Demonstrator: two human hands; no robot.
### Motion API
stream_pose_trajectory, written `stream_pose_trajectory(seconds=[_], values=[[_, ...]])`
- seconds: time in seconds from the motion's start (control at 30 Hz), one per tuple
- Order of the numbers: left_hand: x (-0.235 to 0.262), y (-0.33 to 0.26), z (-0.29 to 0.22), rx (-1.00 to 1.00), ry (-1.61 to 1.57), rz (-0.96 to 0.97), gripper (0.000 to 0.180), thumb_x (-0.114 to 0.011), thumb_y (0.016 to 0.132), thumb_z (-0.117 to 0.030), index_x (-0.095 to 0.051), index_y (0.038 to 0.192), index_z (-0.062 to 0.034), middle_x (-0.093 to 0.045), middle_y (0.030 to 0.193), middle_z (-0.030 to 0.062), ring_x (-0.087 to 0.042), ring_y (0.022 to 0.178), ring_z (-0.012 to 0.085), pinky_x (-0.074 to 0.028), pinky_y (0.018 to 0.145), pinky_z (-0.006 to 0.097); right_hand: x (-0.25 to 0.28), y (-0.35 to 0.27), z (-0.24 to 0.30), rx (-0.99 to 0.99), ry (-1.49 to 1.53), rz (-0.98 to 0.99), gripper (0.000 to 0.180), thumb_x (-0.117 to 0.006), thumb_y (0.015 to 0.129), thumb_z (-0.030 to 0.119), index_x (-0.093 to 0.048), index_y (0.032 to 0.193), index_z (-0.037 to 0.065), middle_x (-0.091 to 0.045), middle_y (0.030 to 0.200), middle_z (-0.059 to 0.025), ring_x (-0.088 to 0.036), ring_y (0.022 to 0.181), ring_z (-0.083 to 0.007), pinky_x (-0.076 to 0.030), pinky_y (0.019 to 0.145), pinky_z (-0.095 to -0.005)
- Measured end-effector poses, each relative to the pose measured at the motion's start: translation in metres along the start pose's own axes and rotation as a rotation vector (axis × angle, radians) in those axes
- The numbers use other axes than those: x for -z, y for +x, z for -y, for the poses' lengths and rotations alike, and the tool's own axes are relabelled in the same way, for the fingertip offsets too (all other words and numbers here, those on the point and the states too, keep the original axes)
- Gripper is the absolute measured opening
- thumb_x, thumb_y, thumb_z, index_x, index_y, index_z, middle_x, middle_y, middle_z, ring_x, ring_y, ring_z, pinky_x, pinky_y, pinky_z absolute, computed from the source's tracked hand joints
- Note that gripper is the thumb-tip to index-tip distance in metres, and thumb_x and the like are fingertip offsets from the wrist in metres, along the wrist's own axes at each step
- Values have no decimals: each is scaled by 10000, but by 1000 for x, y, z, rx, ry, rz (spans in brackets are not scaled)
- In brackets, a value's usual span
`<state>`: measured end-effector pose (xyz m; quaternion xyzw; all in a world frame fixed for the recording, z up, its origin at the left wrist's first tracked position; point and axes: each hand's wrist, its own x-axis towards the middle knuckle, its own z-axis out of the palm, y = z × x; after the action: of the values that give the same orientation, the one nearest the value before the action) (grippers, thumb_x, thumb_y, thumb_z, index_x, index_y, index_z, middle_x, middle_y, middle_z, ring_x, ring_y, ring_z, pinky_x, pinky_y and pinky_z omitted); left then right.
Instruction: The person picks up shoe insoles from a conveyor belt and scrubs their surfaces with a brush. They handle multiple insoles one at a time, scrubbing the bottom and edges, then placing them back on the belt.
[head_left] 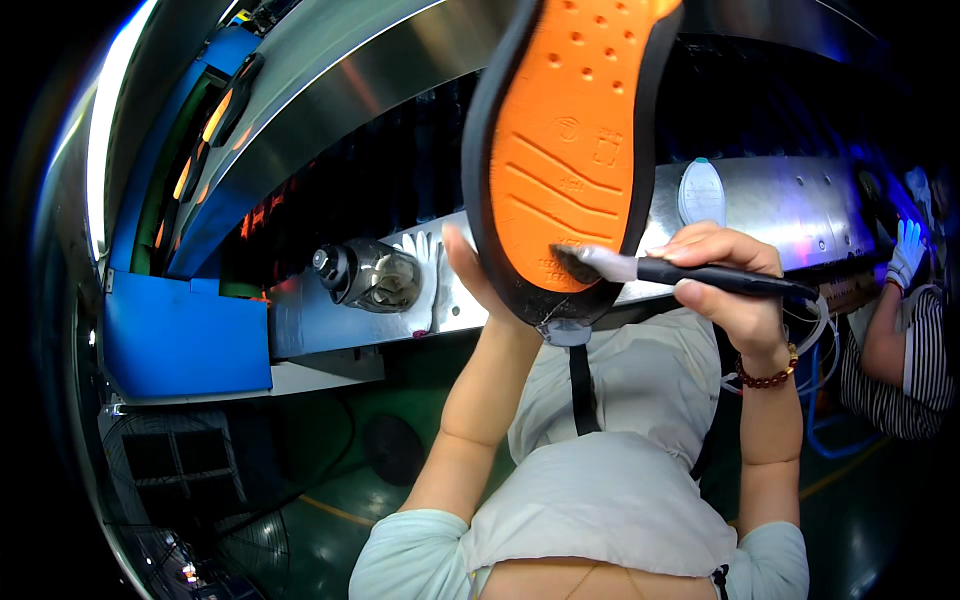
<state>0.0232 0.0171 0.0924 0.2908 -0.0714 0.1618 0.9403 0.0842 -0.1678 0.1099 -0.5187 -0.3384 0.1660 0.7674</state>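
Note:
My left hand (470,275) holds up a shoe sole (570,150), orange inside with a black rim, gripping it near its heel end. My right hand (725,280) is shut on a black-handled brush (690,272). The brush's pale bristle tip touches the orange surface near the sole's lower edge. A beaded bracelet sits on my right wrist.
A metal conveyor bench (800,200) runs across behind the sole. On it lie a clear jar (370,275) on its side, a white glove and a pale blue lid (702,190). A blue box (185,335) stands left. A co-worker's gloved hand (905,250) works at the right.

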Motion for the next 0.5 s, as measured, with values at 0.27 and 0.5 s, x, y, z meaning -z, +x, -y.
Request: stream_pose_trajectory(seconds=[0.27, 0.5], values=[[11, 0, -3, -50, -201, 45, 548, -481, 775, -333, -465, 1158, 59, -556, 1099, 214, -581, 968, 296, -478, 843, 377, 2, 0, 3, -97, 93, 151, 193, -664, 703, -46, -650, 892, -9, -639, 902, -116, -611, 825, -182, -481, 762, -286], [12, 16, -12, 24, -220, 49, 437, -482, 806, -285, -526, 1073, 58, -588, 1052, 203, -600, 917, 289, -493, 806, 364, -5, 5, 17, -65, 17, 496, 202, -695, 689, -21, -659, 887, 4, -654, 886, -119, -629, 828, -196, -489, 779, -296]])
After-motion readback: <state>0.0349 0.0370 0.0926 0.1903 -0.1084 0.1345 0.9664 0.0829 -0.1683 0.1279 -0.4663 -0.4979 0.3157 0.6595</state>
